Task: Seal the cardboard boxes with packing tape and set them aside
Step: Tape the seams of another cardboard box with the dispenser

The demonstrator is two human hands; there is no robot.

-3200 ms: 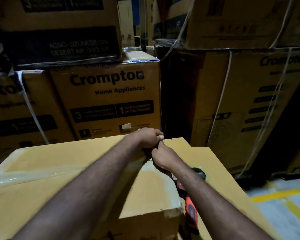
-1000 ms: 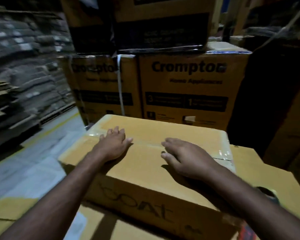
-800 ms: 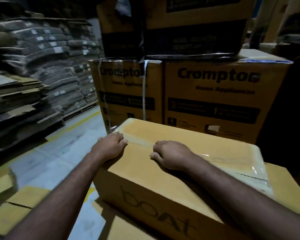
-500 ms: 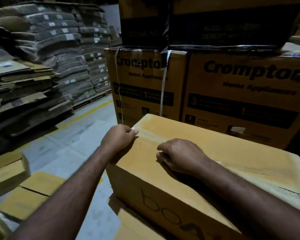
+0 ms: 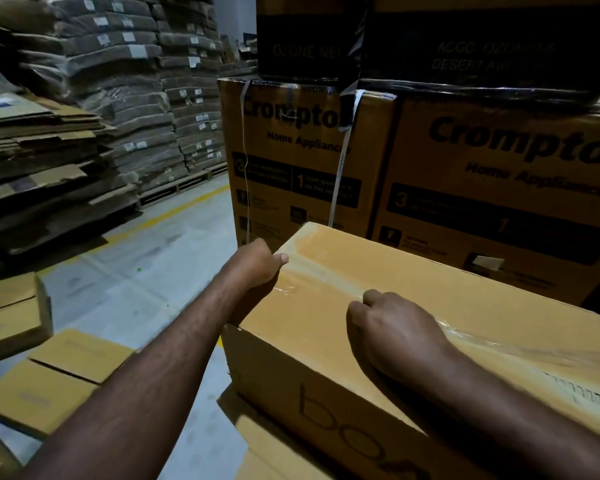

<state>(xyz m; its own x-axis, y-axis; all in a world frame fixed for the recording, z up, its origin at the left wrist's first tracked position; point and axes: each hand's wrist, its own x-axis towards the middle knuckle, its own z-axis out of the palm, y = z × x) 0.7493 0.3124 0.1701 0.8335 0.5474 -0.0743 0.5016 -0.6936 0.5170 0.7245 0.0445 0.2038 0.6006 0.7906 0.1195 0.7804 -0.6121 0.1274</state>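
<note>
Grey concrete floor (image 5: 146,271), glossy-taped rectangular cardboard box (image 5: 395,271)

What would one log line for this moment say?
left hand: grips cardboard box end | right hand: curled on packing tape | box: taped, not set aside

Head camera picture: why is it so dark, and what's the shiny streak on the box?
Head view: dim light leaves the front of the box in shadow; the streak is glare off clear tape along its top; the wide lens bends the printed cartons at the right; lettering on the dark cartons above is blurred.
</note>
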